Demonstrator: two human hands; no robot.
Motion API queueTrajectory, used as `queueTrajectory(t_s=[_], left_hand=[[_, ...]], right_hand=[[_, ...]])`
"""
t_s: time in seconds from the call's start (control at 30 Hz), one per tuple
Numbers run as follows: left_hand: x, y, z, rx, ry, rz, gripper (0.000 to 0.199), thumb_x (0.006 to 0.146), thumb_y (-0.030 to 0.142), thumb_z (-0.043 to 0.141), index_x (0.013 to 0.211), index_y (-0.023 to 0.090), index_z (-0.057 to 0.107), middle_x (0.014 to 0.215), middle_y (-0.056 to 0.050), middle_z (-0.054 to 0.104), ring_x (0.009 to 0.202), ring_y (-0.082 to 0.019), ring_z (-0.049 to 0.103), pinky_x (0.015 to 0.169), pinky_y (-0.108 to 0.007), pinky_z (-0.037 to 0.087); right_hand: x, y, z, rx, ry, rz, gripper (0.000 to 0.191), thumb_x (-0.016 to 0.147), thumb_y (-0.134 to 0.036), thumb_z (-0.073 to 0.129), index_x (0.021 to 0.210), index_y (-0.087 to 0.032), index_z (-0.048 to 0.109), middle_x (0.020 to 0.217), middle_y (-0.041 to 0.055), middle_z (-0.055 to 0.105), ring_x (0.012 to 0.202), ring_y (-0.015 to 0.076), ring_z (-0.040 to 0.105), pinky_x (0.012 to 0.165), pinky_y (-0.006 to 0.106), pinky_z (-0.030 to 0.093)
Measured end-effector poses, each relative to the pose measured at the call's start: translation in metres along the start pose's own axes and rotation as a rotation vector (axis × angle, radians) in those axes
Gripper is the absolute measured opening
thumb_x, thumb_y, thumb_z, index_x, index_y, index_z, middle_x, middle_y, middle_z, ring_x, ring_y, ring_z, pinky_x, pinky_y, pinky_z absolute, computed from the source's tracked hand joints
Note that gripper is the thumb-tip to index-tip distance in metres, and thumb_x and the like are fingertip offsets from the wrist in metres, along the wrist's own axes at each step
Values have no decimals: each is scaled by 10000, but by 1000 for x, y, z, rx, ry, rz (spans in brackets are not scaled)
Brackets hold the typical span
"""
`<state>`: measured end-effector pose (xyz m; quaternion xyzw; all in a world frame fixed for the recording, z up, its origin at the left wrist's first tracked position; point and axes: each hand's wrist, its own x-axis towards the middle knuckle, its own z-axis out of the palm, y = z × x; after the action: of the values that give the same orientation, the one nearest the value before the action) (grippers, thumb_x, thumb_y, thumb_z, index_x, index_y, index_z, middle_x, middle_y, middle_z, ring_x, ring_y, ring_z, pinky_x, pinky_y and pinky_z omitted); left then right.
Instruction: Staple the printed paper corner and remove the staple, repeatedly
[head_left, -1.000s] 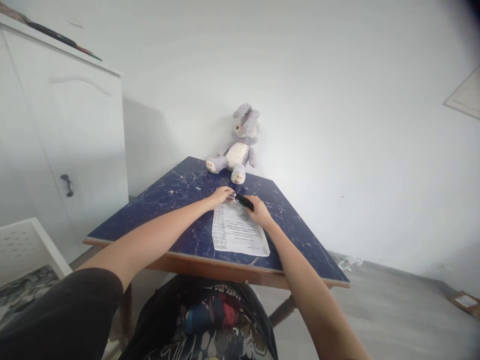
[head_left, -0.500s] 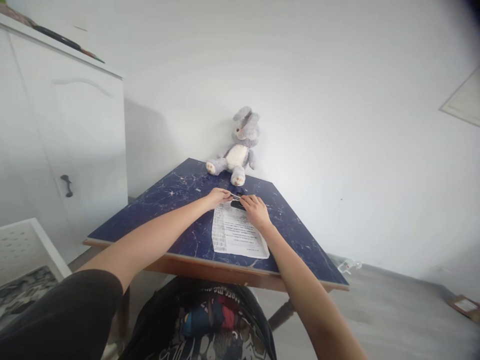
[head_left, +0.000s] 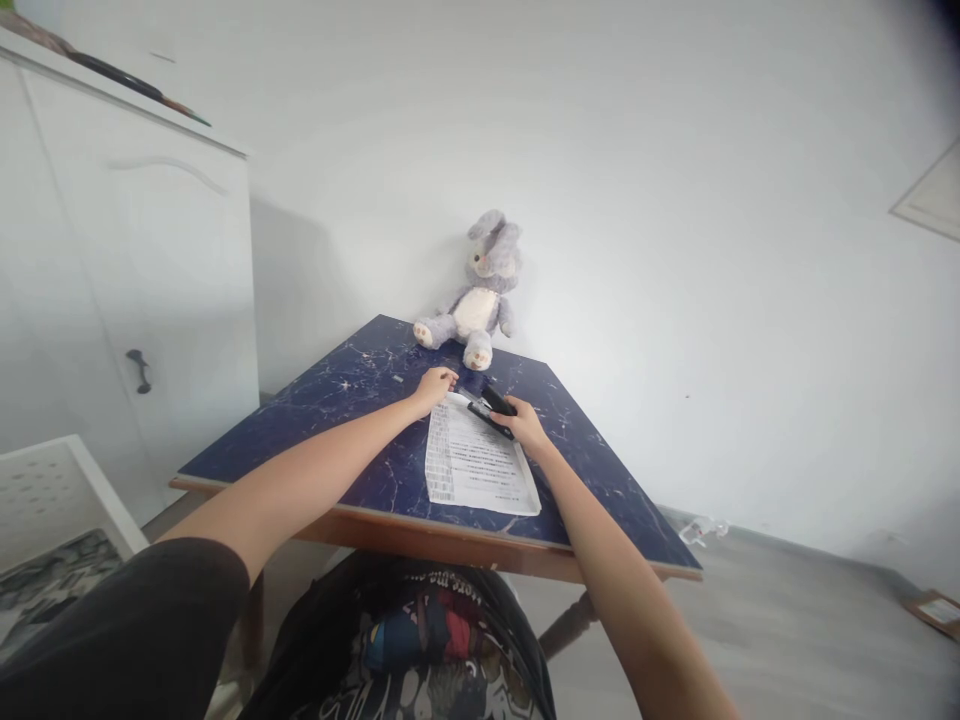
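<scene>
A black stapler (head_left: 496, 400) is in my right hand (head_left: 528, 426), its upper arm swung up from its base so that it gapes toward the far left. My right fingers are wrapped round its near end, above the top right part of a printed paper sheet (head_left: 480, 475). Just left of the stapler, apart from it, my left hand (head_left: 435, 388) is closed with its fingertips together near the sheet's top left corner. Whatever those fingers may hold is too small to make out.
A grey plush rabbit (head_left: 477, 305) sits at the far corner of the blue marbled table (head_left: 375, 400), against the wall. On the left stand a white cabinet (head_left: 180, 300) and a white basket (head_left: 82, 480). A clear plastic item (head_left: 703, 530) lies on the floor at right.
My hands have parted: the left has drawn slightly back and left from the stapler. My right hand has shifted right and down, now gripping the stapler's near end, with the gaping stapler plainly visible.
</scene>
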<state>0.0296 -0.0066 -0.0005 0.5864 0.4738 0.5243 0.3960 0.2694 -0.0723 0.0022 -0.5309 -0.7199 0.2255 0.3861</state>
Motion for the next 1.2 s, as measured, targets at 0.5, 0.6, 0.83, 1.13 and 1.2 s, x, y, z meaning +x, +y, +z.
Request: queueTrajectory(t_s=[0.5, 0.6, 0.83, 1.13, 1.2], left_hand=[[5, 1, -15, 584, 39, 248, 164, 977, 278, 599, 888, 179, 694, 886, -120, 737, 902, -265, 705, 893, -347, 498], [9, -3, -27, 653, 96, 209, 131, 973, 222, 576, 950, 162, 690, 988, -174, 737, 983, -301, 709, 937, -386, 497], [9, -4, -23, 513, 89, 259, 139, 885, 119, 623, 995, 171, 690, 984, -115, 756, 961, -236, 712, 951, -349, 513], [-12, 13, 5, 227, -282, 493, 203, 895, 339, 668, 946, 172, 772, 940, -79, 789, 881, -219, 711, 879, -319, 525], [-15, 15, 7, 175, -291, 495, 265, 884, 364, 688, 1053, 170, 753, 989, -85, 790, 905, -220, 716, 891, -329, 522]], right_hand=[[-2, -10, -13, -174, -341, -205, 311, 763, -414, 731, 959, -174, 705, 863, 3, 665, 776, 195, 572, 715, 298, 412], [-2, -9, -14, -182, -343, -205, 305, 774, -398, 726, 986, -178, 717, 895, 12, 688, 785, 202, 587, 733, 306, 425], [-1, -4, -17, -190, -329, -201, 298, 744, -325, 711, 1003, -181, 735, 915, 22, 709, 816, 221, 612, 743, 316, 440], [-3, -4, -18, -258, -285, -257, 270, 795, -420, 729, 912, -179, 698, 793, -7, 631, 723, 175, 540, 732, 320, 447], [-4, -5, -17, -195, -263, -279, 335, 840, -483, 719, 994, -185, 706, 879, 20, 670, 782, 193, 581, 763, 335, 487]])
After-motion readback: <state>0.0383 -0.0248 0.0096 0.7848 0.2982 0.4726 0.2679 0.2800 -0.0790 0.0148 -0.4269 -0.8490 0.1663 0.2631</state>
